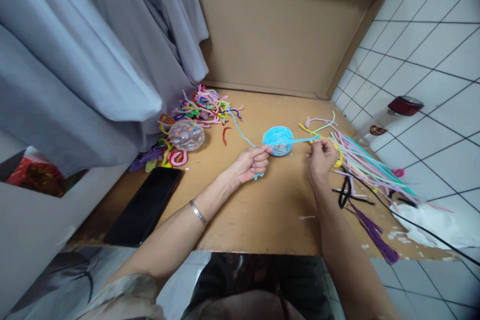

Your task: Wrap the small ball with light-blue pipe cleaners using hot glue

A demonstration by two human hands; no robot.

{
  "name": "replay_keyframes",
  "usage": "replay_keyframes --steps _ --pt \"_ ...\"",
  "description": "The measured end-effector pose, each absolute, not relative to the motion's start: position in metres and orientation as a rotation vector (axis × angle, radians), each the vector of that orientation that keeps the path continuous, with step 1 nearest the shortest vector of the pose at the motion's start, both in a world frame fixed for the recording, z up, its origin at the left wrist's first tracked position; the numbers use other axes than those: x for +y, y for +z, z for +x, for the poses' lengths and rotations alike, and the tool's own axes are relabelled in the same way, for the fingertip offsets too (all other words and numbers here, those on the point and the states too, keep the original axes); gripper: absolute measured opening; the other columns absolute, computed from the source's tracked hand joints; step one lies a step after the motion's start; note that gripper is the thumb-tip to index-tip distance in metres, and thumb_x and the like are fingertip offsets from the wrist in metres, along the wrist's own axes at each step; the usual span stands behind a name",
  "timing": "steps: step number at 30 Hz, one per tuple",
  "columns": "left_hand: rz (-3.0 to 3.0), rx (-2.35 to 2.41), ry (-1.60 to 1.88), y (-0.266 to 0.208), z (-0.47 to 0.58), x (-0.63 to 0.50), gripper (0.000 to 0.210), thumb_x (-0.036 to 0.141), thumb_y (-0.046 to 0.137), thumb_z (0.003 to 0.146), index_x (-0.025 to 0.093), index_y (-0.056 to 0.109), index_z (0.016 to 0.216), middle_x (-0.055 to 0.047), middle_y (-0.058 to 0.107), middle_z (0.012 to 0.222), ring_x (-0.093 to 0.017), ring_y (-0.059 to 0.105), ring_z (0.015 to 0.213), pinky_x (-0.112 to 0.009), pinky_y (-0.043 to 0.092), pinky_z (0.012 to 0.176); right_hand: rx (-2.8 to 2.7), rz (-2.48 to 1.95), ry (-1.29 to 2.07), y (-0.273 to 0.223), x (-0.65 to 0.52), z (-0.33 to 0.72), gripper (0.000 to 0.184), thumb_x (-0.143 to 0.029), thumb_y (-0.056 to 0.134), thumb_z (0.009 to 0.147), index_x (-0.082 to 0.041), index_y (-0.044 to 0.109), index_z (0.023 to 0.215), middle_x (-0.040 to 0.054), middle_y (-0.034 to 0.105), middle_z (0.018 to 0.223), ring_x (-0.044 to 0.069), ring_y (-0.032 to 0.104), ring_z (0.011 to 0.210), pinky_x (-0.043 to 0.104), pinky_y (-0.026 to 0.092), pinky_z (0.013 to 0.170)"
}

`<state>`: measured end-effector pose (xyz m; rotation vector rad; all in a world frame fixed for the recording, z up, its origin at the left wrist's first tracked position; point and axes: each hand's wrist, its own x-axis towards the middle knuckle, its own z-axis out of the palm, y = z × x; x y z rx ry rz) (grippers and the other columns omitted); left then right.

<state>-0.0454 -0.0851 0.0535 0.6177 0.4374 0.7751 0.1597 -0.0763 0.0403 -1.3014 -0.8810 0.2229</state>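
Observation:
A light-blue pipe cleaner (302,140) is pulled taut between my two hands above the tabletop. My left hand (254,164) is closed on it, and a short kinked end pokes out below the fist. The fingers of my right hand (322,154) pinch its other end. Just beyond my left hand sits a round coil (277,135) of the same light blue, wound about something clear and shiny. Another wavy blue length (240,127) runs from my left hand toward the colourful heap at the back left.
Tangled coloured pipe cleaners (204,105), a clear faceted ball (186,135) and a black phone (144,206) lie left. Right are straight pastel stems (369,162), a purple tassel (375,235), a black cable (405,215) and a red-lidded jar (390,117). A cardboard panel (277,30) stands behind.

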Motion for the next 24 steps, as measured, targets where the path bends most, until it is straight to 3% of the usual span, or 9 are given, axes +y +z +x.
replay_keyframes --steps 2,6,10,17,21,24 --pt "0.548 0.407 0.908 0.058 -0.047 -0.085 0.024 0.020 0.046 0.098 0.013 0.056 0.077 0.011 0.018 0.050 -0.003 0.016 0.037 -0.011 0.019 0.034 -1.002 -1.284 0.288 0.045 -0.083 0.154 0.031 -0.050 0.055 0.081 -0.020 0.055 0.072 -0.0048 0.045 0.057 0.012 0.042 0.052 0.026 0.038 0.051" --pt "0.450 0.370 1.150 0.066 -0.048 -0.083 0.028 0.018 0.042 0.100 0.015 0.056 0.076 0.008 0.026 0.053 -0.005 0.032 0.044 -0.013 0.034 0.045 -1.213 -1.253 0.139 0.052 -0.101 0.131 0.029 -0.045 0.054 0.087 -0.018 0.064 0.083 0.0022 0.059 0.073 0.016 0.052 0.068 0.029 0.044 0.064" --pt "0.485 0.434 1.288 0.068 -0.045 -0.083 0.029 0.021 0.042 0.101 0.016 0.056 0.076 0.007 0.026 0.053 -0.006 0.032 0.047 -0.015 0.034 0.049 -1.517 -1.146 0.167 0.046 -0.119 0.101 0.025 -0.037 0.053 0.090 -0.021 0.060 0.072 0.0021 0.059 0.068 0.015 0.051 0.062 0.028 0.043 0.060" --pt "0.673 0.477 1.360 0.064 -0.036 -0.091 0.024 0.030 0.054 0.097 0.017 0.056 0.076 0.008 0.028 0.053 -0.006 0.033 0.048 -0.016 0.037 0.052 -1.852 -1.093 0.134 0.029 -0.129 0.082 0.022 -0.040 0.062 0.087 -0.022 0.061 0.076 0.0019 0.060 0.070 0.013 0.053 0.060 0.026 0.042 0.057" --pt "0.671 0.459 1.327 0.062 -0.036 -0.091 0.019 0.027 0.054 0.096 0.016 0.057 0.082 0.008 0.030 0.053 -0.006 0.035 0.048 -0.016 0.036 0.051 -1.929 -1.051 0.034 0.032 -0.127 0.086 0.015 -0.034 0.059 0.090 -0.022 0.065 0.096 0.0064 0.065 0.087 0.017 0.060 0.074 0.028 0.048 0.066" --pt "0.605 0.425 1.320 0.061 -0.037 -0.088 0.016 0.021 0.049 0.097 0.015 0.058 0.086 0.007 0.034 0.055 -0.006 0.037 0.049 -0.015 0.035 0.050 -2.022 -0.974 -0.100 0.034 -0.125 0.087 0.024 -0.020 0.050 0.094 -0.022 0.065 0.112 0.0094 0.066 0.102 0.018 0.063 0.086 0.029 0.051 0.072"
